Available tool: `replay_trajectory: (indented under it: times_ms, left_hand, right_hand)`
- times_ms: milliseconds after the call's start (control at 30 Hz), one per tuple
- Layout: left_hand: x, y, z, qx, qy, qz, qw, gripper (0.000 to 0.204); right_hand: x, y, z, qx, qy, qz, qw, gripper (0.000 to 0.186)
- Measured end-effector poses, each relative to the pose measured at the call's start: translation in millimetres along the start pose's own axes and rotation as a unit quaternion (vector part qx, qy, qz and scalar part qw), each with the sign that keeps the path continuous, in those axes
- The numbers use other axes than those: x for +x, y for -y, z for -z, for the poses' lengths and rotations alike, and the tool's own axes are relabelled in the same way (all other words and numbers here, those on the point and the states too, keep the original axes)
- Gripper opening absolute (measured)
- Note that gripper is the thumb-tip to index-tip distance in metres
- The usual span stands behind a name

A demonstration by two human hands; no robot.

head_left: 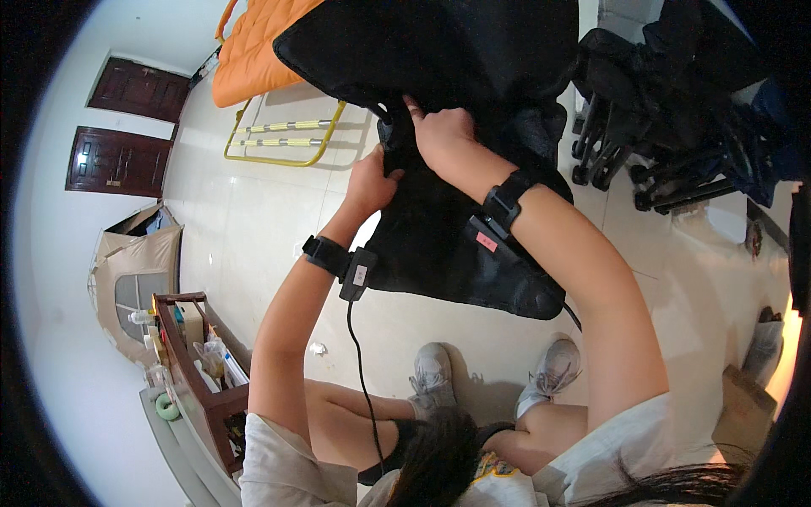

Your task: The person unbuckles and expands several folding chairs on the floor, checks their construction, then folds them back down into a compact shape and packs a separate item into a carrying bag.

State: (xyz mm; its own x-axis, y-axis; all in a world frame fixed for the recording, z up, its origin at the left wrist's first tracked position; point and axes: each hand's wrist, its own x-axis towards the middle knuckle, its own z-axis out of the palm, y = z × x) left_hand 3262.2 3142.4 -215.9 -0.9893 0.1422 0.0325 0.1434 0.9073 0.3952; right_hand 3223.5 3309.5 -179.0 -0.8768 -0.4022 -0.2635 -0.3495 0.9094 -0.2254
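Observation:
A large sheet of black fabric (448, 245), with a dark tube showing at an opening near its upper middle, spreads in front of me. My left hand (372, 177) grips the left edge of this fabric just below that opening, its fingers partly hidden. Higher and to the right, my right hand (443, 131) holds the fabric, index finger stretched upward on it and the other fingers curled, their tips hidden. Each wrist wears a black strapped device with a cable.
Upper left are an orange padded seat (245, 59) and a yellow metal frame (274, 160). Black folded wheeled items (667, 101) stand at right. At lower left are a beige tent (118, 262) and wooden shelf (190, 355); a cardboard box (739, 406) is lower right.

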Motion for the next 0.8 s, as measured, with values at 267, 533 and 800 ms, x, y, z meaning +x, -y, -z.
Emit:
replay_trajectory:
  times_ms: [267,533,800]
  left_hand:
    - [-3,-6,6,-0.075,-0.02,0.042,0.996,0.054]
    - [42,-24,37,-0.228,-0.163,0.063,0.958,0.039]
    - [56,-57,19,0.081,-0.316,0.106,0.939,0.04]
  right_hand:
    - [-8,-2,-22,0.11,-0.063,-0.006,0.992,0.076]
    - [-4,-10,-20,0.15,-0.14,0.06,0.977,0.068]
    - [-5,-23,-25,0.229,-0.146,0.086,0.958,0.069]
